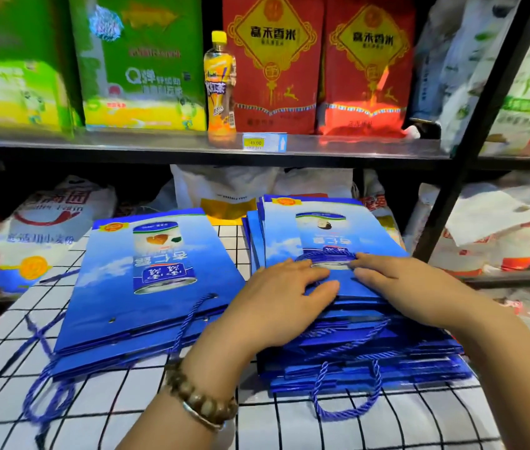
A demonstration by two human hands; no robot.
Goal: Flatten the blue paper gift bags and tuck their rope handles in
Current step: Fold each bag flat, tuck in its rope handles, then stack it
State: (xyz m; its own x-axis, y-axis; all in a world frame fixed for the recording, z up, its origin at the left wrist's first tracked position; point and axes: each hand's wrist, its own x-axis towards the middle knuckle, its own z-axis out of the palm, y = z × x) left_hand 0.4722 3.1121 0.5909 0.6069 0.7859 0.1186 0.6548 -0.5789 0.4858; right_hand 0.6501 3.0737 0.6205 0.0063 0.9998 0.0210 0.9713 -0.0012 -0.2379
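Note:
Two piles of flat blue paper gift bags lie on a checked cloth. The right pile point(328, 228) is thick, and both hands lie on its top bag. My left hand point(284, 297) presses flat on the near part of that bag, fingers straight. My right hand point(409, 287) presses beside it, its fingertips on a blue rope handle point(325, 254) that lies looped over the bag's face. Another rope handle point(348, 397) hangs out of the right pile at the front. The left pile point(146, 287) is thinner, with rope handles point(46, 378) trailing over the cloth.
The white cloth with a black grid point(120, 414) covers the work surface. Behind it are sacks of flour and rice point(46, 219) on a low shelf. A metal shelf point(159, 141) above carries green and red packs and an orange drink bottle point(219, 89). A black post point(471, 131) slants at right.

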